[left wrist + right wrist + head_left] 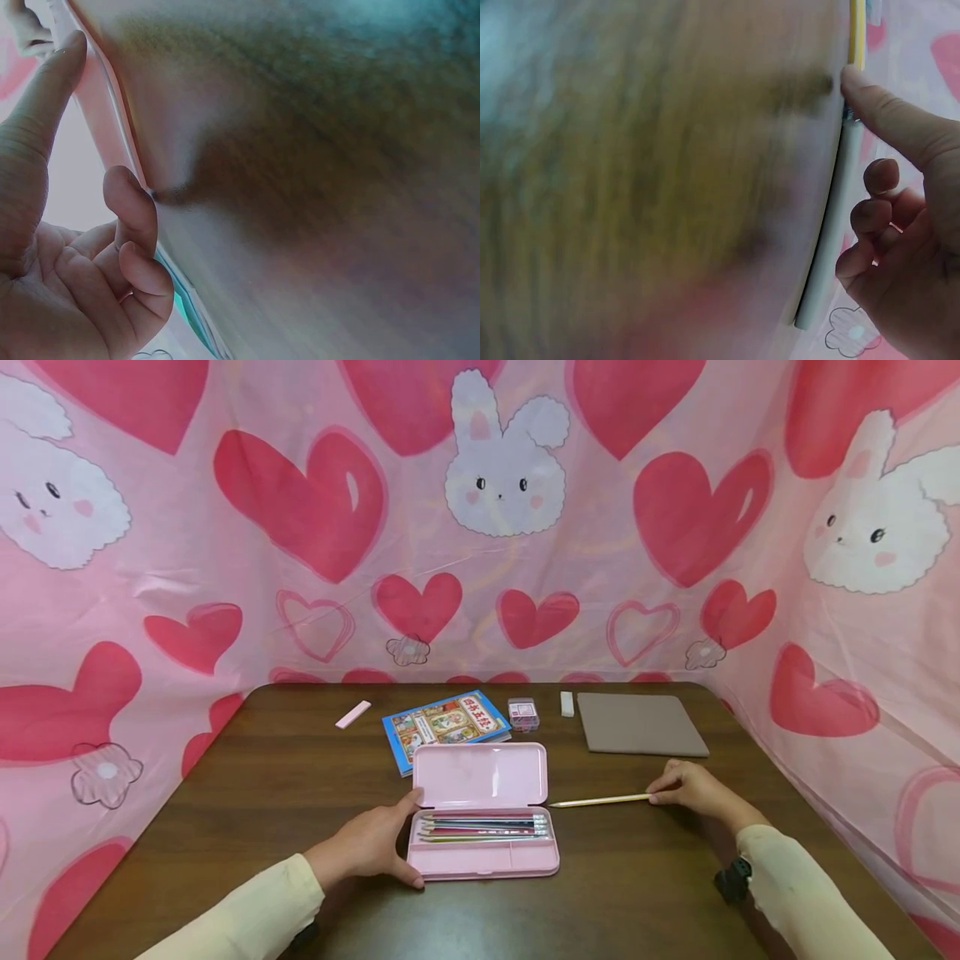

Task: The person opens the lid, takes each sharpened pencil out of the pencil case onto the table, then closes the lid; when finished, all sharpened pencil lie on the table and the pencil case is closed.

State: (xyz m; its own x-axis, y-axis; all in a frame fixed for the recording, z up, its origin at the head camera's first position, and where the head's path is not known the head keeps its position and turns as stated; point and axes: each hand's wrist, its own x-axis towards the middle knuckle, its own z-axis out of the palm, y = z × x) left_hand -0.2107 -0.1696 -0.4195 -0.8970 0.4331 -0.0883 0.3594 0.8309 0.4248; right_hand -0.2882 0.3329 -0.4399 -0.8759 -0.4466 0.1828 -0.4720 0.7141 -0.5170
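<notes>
On the table [600, 910], the open case [457, 862] is lying in my left hand's [367, 843] grip; if that's slackening, a knock could be sending it skidding. Right of it, my right hand [692, 789] is pinching the pencil [600, 800]. Its tip [553, 805], pointing caseward, could be snagging if badly angled.

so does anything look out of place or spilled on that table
Nothing looks spilled or damaged. One pencil stands apart: the yellow pencil is pinched in the right hand, outside the open pencil case, while the other pencils lie inside. The book beyond it sits at a slant.
</notes>
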